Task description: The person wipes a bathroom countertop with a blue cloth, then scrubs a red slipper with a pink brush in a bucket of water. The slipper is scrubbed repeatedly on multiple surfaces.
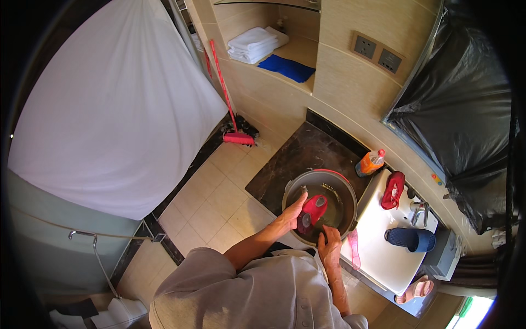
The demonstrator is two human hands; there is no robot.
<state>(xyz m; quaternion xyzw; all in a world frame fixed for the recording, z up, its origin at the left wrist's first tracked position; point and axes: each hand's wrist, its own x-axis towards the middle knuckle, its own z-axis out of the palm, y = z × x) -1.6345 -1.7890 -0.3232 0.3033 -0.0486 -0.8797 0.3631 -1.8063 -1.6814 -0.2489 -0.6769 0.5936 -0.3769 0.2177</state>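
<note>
My left hand (294,210) holds a wet red soft shoe (316,209) with grey oval sole patches over a grey bucket (354,201) containing water. The thumb points up beside the shoe. At the bucket's near rim, my right hand (330,244) has its fingers bent and slightly apart, with nothing visible in them. A similar red shoe (393,190) lies on the back edge of the white washbasin (378,246), near the tap. Close to my right hand, a pink brush (354,249) lies on the basin's near left edge.
The bucket stands on a dark stone counter (283,172) beside an orange-labelled bottle (370,163). A blue slipper (413,239) rests on the basin; a pink slipper (415,290) lies at its right end. A red broom (238,137) leans by the wall shelf (304,85).
</note>
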